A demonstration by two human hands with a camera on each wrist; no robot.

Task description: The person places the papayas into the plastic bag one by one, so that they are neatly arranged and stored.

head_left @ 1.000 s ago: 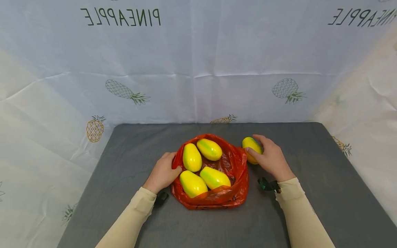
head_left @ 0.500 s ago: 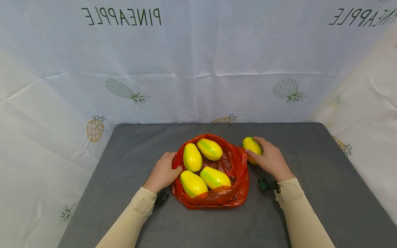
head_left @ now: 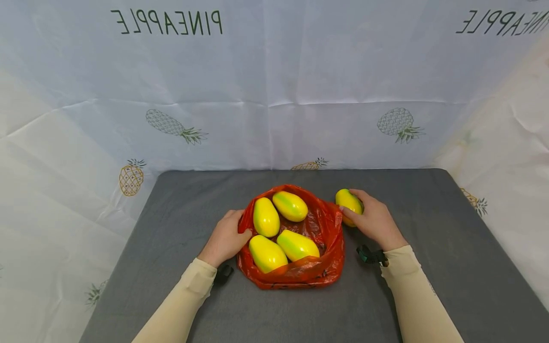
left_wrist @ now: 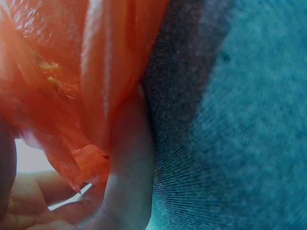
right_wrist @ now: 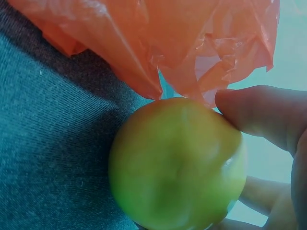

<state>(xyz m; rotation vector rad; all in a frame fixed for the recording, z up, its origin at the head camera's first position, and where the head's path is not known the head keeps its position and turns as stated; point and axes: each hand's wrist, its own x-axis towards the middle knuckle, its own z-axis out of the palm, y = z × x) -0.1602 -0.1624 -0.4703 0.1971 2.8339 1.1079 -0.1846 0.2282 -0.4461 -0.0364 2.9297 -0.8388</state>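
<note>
A red plastic bag [head_left: 296, 275] stands with its mouth open in the middle of the table, and several glossy yellow-green papayas [head_left: 266, 216] lie inside. My left hand [head_left: 226, 239] holds the bag's left rim, thumb over the edge; in the left wrist view the plastic [left_wrist: 103, 72] lies between its fingers. To the right of the bag, my right hand [head_left: 376, 220] grips one more papaya [head_left: 349, 204], thumb on the near side and fingers on the far side. The right wrist view shows this papaya [right_wrist: 175, 165] end-on, close against the bag's crumpled side [right_wrist: 158, 43].
The dark grey cloth-covered table [head_left: 274, 317] reaches back to a white curtain [head_left: 274, 128] printed with pineapples. Dark straps with small devices [head_left: 371, 255] sit at both wrists, next to the beige sleeves [head_left: 413, 290].
The fingers of my right hand have closed slightly round the papaya outside the bag. My left hand and the bag stay in place.
</note>
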